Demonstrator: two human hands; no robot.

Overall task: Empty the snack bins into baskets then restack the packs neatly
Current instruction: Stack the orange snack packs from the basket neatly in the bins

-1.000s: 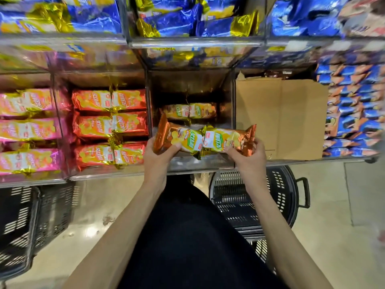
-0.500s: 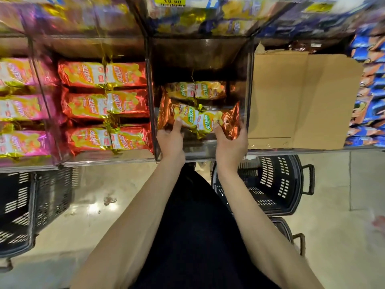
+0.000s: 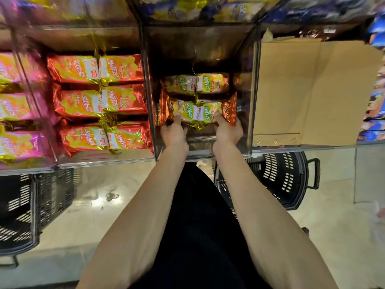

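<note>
Blurred top-shelf packs [image 3: 187, 9]; left basket [image 3: 18, 209] half off-frame.

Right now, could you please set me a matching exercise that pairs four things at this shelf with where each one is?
Things:
1. orange pack
2. red packs
3. cardboard
4. right-hand basket

Places:
A. on the floor
B. in the bin right of the middle bin
C. gripped by the left hand and right hand in the middle bin
D. in three rows, in the bin left of the middle bin

Pairs: 1-C; 2-D; 3-B; 4-A
</note>
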